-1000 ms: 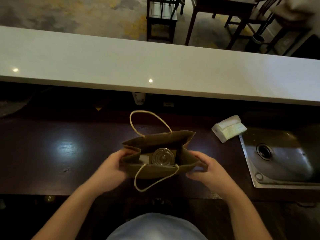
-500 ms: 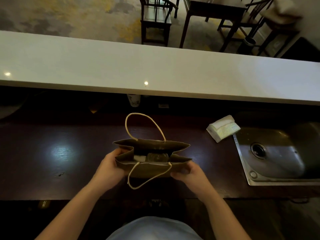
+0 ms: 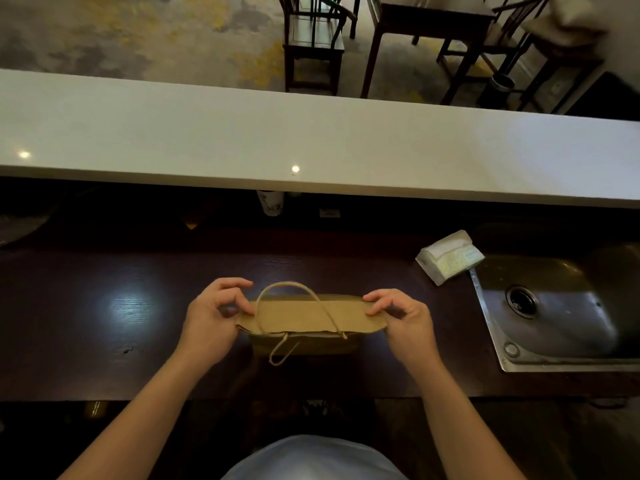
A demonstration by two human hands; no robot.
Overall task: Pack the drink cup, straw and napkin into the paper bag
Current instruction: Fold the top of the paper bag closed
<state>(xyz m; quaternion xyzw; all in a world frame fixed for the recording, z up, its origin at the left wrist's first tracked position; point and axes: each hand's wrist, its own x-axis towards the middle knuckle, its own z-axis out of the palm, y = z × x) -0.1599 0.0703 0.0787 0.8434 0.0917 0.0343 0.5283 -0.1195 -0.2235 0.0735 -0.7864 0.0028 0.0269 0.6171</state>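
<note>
A brown paper bag (image 3: 304, 317) with twine handles stands on the dark wooden counter (image 3: 114, 323) in front of me. Its top is folded flat toward me, so the mouth is closed. My left hand (image 3: 213, 315) pinches the left end of the folded top. My right hand (image 3: 401, 315) pinches the right end. One handle lies across the folded flap, the other hangs down the front. The drink cup, straw and napkin are hidden inside the bag.
A pack of napkins (image 3: 448, 256) lies to the right, beside a steel sink (image 3: 554, 313). A white cup (image 3: 271, 202) stands in the shadow under the raised white bar top (image 3: 311, 140). Chairs and a table stand beyond.
The bag's open mouth, which showed the cup lid, has been pressed together and folded flat. Both hands moved from the bag's sides up to the ends of the folded top.
</note>
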